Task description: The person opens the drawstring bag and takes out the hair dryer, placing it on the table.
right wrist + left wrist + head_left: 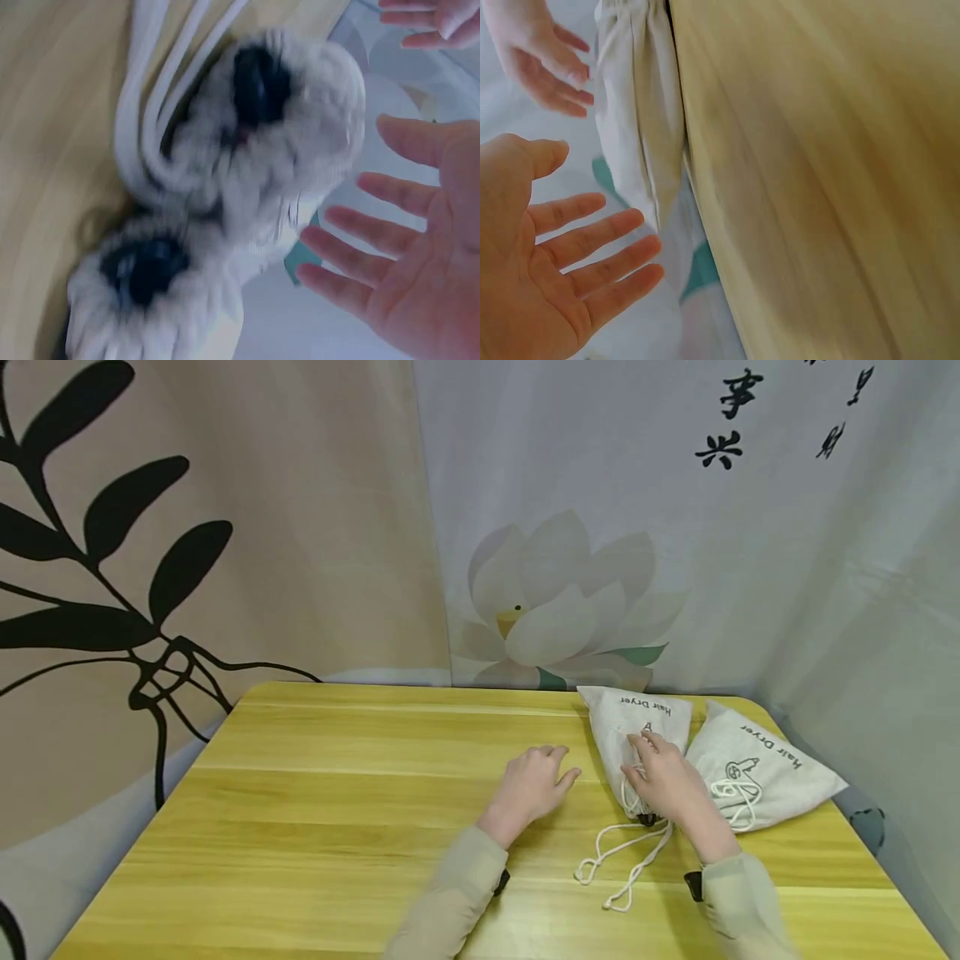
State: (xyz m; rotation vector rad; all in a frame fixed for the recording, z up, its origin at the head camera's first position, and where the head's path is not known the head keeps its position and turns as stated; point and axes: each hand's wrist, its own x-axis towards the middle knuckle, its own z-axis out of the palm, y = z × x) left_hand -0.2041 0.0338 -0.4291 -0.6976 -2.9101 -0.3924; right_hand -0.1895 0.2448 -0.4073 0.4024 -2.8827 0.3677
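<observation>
Two off-white drawstring bags printed "Hair Dryer" lie side by side at the table's back right: the left bag (611,727) and the right bag (780,768). My right hand (666,778) hovers over the left bag, fingers spread and overlapping its print in the head view. To the left of that bag is my left hand (531,783), fingers loosely extended and holding nothing. White cords (633,872) trail from the left bag toward the front. In the right wrist view, both gathered mouths show dark contents, one dark opening (262,82) on the upper bag.
The yellow wooden table (315,810) carries the bags near its back right corner. Behind it hangs a curtain (337,527) with leaf, lotus and character prints. Dark bands sit at both wrists, one wristband (694,885) at the right cuff.
</observation>
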